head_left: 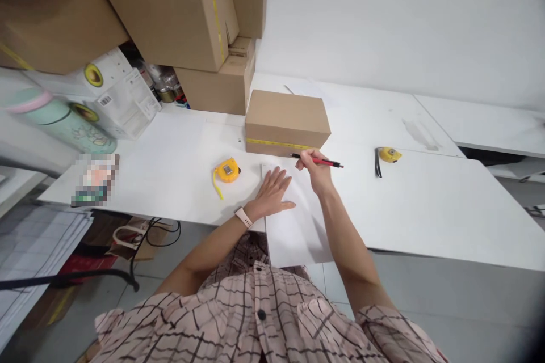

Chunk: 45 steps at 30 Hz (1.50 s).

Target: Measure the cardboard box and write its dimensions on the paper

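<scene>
My left hand (272, 194) lies flat with spread fingers on the left part of a white sheet of paper (298, 232), whose lower end hangs over the table's front edge. In my right hand (315, 169) is a red and black pen (332, 163), held nearly level above the paper's far end. Just beyond it sits a closed cardboard box (287, 119) with a yellow strip along its front face. An orange tape measure (227, 170) rests left of my left hand, a short length of its yellow tape out.
A second yellow tape measure (389, 154) with a black strap lies to the right on the white table (426, 210). Stacked cardboard boxes (166, 22) stand at the back left. A mint green bottle (63, 122) and white cartons (123, 99) are at the far left.
</scene>
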Each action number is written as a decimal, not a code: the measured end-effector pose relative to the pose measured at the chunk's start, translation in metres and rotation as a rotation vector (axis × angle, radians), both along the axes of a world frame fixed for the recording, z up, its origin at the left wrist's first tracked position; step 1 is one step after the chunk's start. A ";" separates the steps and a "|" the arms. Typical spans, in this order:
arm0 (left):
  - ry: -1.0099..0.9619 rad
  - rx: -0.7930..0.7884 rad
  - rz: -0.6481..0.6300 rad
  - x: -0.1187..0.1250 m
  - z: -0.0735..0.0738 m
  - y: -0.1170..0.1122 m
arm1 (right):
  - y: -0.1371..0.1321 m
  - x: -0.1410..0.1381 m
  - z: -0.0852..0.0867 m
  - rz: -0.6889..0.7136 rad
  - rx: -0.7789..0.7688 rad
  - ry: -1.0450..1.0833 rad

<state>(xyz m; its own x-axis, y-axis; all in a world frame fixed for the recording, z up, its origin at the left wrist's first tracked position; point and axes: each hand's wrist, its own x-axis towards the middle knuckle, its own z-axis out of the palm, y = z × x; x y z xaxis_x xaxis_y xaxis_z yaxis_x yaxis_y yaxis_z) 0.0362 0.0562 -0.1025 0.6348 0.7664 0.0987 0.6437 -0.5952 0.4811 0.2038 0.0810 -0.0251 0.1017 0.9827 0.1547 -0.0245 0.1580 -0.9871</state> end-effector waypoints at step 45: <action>0.210 0.049 0.325 -0.001 0.004 0.010 | 0.055 -0.029 -0.092 -0.073 0.009 -0.395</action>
